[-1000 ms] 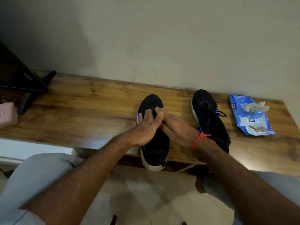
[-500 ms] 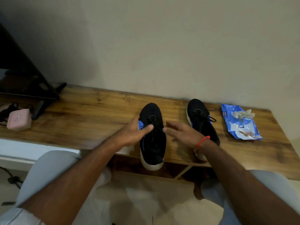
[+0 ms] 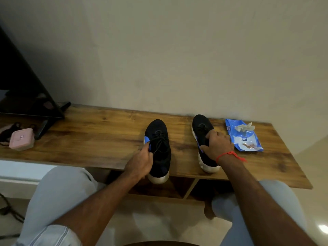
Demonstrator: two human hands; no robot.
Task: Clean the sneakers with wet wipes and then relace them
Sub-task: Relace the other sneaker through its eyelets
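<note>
left hand fingers clamped on left shoe, bench front edge | right hand fingers clamped on right shoe | wipes pack right end

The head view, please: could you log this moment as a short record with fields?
surface: wooden table against a wall
left hand: grips left sneaker at its side
right hand: grips right sneaker at its collar
laces: both sneakers laced
wipes pack: right of sneakers, one wipe sticking out
pink box: far left
</note>
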